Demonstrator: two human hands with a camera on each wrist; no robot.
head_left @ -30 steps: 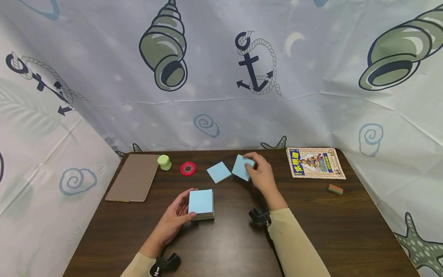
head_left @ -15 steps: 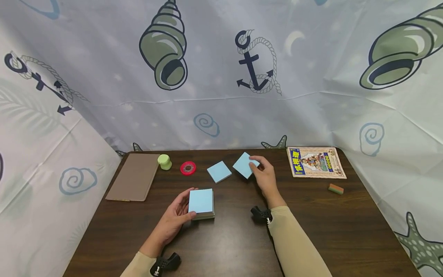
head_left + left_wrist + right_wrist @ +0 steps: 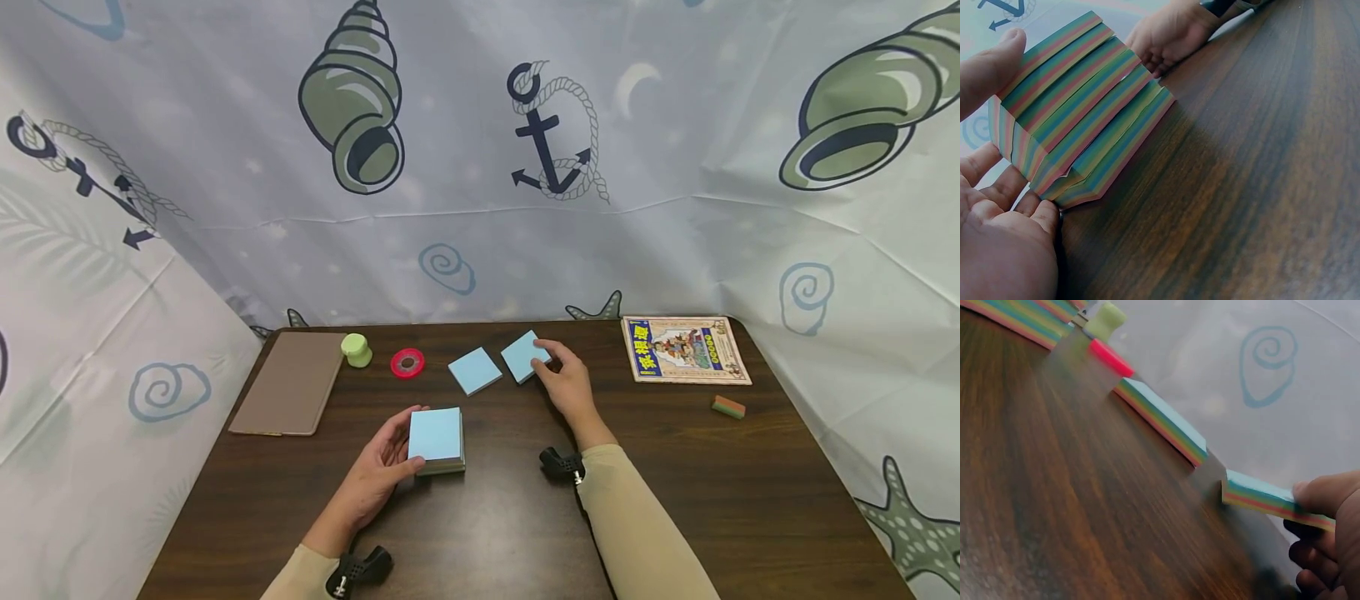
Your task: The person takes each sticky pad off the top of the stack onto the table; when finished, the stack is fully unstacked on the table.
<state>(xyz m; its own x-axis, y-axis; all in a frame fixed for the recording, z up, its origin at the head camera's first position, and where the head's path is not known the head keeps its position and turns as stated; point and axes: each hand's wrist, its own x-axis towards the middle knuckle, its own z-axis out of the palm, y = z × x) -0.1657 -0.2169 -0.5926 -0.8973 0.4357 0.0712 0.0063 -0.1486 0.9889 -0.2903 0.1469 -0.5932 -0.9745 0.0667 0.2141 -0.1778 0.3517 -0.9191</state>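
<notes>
Right hand (image 3: 568, 385) pinching a small blue-topped sticky note pad (image 3: 522, 357) at the far middle of the tabletop (image 3: 675, 483), a second small pad (image 3: 474, 371) just beside it, left hand (image 3: 378, 472) cupping the thick striped note block (image 3: 436, 439) nearer the person, red tape roll (image 3: 407, 364) and green cap (image 3: 356, 351) further left.

The thick square paper pad (image 3: 436, 439) is showing a pale blue top and rainbow-striped sides, as are the two thinner square paper pads (image 3: 474, 371) (image 3: 522, 357). The dark brown wooden table (image 3: 675, 483) is carrying a red tape roll (image 3: 407, 364), a lime green cap (image 3: 356, 351) and a tan flat folder (image 3: 288, 383).
</notes>
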